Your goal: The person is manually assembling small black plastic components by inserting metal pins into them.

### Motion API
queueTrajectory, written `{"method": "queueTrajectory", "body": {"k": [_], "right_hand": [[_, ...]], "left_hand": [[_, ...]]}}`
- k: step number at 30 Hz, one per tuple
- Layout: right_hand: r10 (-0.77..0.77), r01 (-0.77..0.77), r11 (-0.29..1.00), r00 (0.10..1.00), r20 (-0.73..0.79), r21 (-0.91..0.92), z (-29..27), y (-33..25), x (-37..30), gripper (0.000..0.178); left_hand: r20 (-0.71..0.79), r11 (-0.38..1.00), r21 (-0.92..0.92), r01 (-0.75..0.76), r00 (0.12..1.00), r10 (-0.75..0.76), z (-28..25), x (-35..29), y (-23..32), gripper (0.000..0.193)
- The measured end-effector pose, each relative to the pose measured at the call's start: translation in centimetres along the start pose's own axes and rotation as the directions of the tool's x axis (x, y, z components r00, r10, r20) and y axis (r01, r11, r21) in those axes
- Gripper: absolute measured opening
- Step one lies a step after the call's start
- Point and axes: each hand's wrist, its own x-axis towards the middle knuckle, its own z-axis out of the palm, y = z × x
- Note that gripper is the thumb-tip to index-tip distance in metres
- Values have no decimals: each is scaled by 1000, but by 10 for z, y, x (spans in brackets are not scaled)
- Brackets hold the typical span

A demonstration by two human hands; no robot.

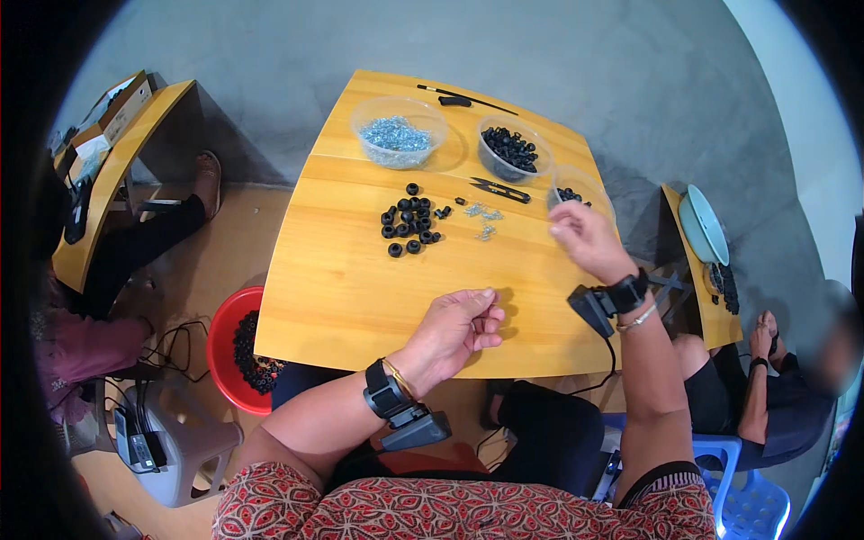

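My left hand (454,335) is over the near edge of the wooden table (342,306), fingers curled in and thumb against the index finger. Whatever it may hold is too small to make out. My right hand (591,241) is raised at the table's right side, fingers bent together, beside a clear bowl of black parts (571,194) that it partly covers. Its fingertips are slightly blurred, and I see no thing in them. Between the hands and the far bowls lie a cluster of round black knobs (407,219) and small piles of silvery screws (486,214).
Farther back stand a clear bowl of screws (396,135) and a clear bowl of black pieces (509,149), with black thread snips (500,190) before them. A thin black rod (468,99) lies at the far edge. A red basin (225,360) stands left. Other people sit on both sides.
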Motion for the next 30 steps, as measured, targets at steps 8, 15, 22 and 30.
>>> {"method": "queueTrajectory", "body": {"k": [8,15,22,30], "right_hand": [[-77,115,974,978,192,-196,43,-23,50,11],[-162,247,866,961,224,-434,69,-15,91,21],[-204,315,807,943,264,-500,88,-27,95,22],[-294,436,829,873,390,-350,113,-42,105,40]], "left_hand": [[-28,998,-56,37,999,-38,-4,-3,0,20],[38,996,-71,50,998,-48,-8,-3,0,18],[46,996,-68,52,998,-48,-11,-4,0,18],[7,998,-27,60,998,-60,-7,-8,1,17]]}}
